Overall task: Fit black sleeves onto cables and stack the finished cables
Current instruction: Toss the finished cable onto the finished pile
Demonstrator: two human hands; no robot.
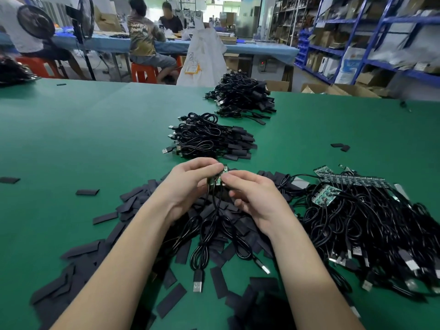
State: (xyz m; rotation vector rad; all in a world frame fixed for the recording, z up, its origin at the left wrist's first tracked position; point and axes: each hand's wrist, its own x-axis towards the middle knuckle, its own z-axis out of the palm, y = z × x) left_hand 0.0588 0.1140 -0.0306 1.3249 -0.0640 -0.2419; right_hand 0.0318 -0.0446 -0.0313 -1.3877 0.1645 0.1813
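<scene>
Both hands pinching small green circuit boards over the sleeve pile

My left grip [190,184] and right grip [252,196] clench the small green circuit boards [217,179], mostly hidden by fingers; their thin black cables [215,220] trail toward me onto flat black sleeves [133,198].

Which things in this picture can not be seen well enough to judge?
Head view only:
- Small green circuit board held between left hand and right hand: fingers cover most of it, so whether a sleeve is on cannot be told.
- Loose pile of flat black sleeves: forearms hide its middle; the bottom edge cuts it off.
- Heap of unsleeved black cables: cut by the right edge.
- Farthest stack of finished cables: too small to count.
</scene>
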